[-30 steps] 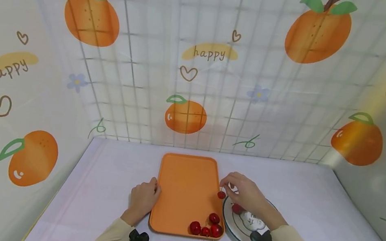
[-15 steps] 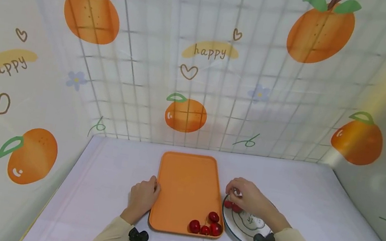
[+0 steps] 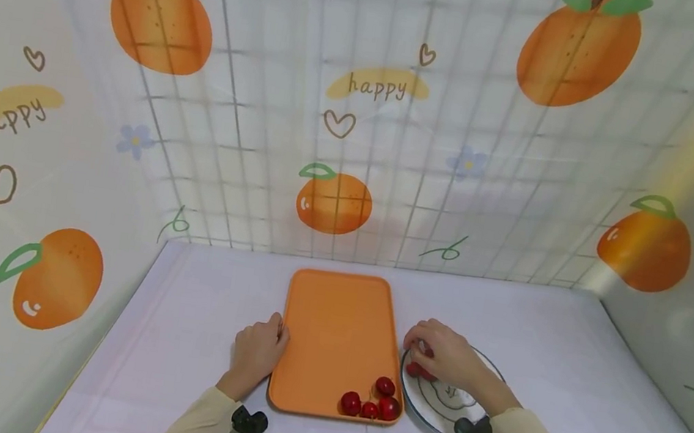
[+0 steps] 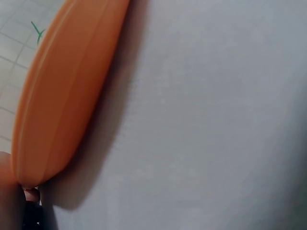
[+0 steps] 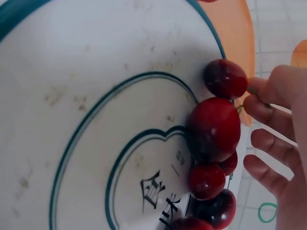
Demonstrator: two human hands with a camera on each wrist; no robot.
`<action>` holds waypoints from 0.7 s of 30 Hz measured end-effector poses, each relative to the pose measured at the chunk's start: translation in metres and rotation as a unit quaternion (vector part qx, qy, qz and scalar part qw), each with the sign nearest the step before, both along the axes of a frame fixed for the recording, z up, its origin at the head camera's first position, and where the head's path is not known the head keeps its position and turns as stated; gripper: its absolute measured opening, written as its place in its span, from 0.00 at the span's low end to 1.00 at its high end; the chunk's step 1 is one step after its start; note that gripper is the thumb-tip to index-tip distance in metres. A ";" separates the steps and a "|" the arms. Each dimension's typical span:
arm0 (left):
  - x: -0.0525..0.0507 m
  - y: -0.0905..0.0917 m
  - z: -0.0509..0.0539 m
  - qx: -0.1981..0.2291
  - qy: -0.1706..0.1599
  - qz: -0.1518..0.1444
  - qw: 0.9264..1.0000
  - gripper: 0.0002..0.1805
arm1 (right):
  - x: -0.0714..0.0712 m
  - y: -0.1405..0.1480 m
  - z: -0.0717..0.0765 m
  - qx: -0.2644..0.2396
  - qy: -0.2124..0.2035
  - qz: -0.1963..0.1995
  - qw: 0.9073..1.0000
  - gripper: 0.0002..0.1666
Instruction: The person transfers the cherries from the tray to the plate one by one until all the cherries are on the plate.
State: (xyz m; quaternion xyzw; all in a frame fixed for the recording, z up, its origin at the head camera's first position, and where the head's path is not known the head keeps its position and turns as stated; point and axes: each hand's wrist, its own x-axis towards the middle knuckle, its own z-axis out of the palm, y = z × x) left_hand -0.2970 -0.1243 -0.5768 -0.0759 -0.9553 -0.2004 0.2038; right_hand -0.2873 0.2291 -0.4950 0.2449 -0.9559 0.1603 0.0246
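Note:
In the head view my left hand (image 3: 257, 350) grips the left edge of the orange tray (image 3: 333, 318). The left wrist view shows fingers (image 4: 7, 191) at the tray's rim (image 4: 57, 105). My right hand (image 3: 444, 354) is over the left part of a white plate (image 3: 445, 415) with a dark rim. Thumb and index finger pinch the stem of a dark red cherry (image 5: 225, 79), which hangs at the plate's edge. Right beside it, a larger cherry (image 5: 213, 127) and several others (image 5: 207, 181) sit on the plate. In the head view, my hand partly hides them.
A small cluster of cherries (image 3: 388, 408) lies in the tray's near right corner. The plate stands close against the tray's right side. Black heart-shaped pieces (image 3: 249, 422) sit at both wrists. A printed curtain (image 3: 358, 137) rises behind the white table (image 3: 211, 279).
My right hand has moved right and slightly nearer, from the tray's right edge to over the plate, carrying the cherry by its stem. My left hand stays on the tray.

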 end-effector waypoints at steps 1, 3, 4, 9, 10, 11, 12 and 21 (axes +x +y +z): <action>-0.001 0.000 0.000 -0.002 0.001 0.000 1.000 0.17 | 0.000 0.000 0.000 0.002 0.002 0.002 1.000 0.08; -0.001 0.000 0.001 -0.003 0.002 0.001 1.000 0.17 | 0.000 -0.001 0.000 0.002 0.006 0.005 1.000 0.07; -0.001 0.000 0.001 -0.004 0.001 0.001 1.000 0.17 | 0.000 -0.001 0.000 0.002 0.008 0.007 1.000 0.08; 0.000 0.000 0.003 -0.001 -0.003 0.003 1.000 0.17 | -0.001 -0.002 -0.001 -0.006 0.030 0.026 0.999 0.09; 0.000 0.000 0.003 -0.002 -0.005 0.003 1.000 0.17 | -0.002 -0.003 -0.001 -0.009 0.028 0.029 0.999 0.09; 0.000 0.000 0.002 -0.002 -0.007 0.003 1.000 0.17 | -0.001 -0.004 -0.001 -0.014 0.026 0.035 0.999 0.09; 0.000 0.000 0.002 -0.001 -0.008 0.004 1.000 0.16 | -0.001 -0.005 -0.001 -0.017 0.020 0.035 0.999 0.09; 0.000 -0.001 0.001 -0.006 0.000 0.002 1.000 0.17 | 0.002 -0.020 0.002 -0.005 -0.008 0.055 0.998 0.09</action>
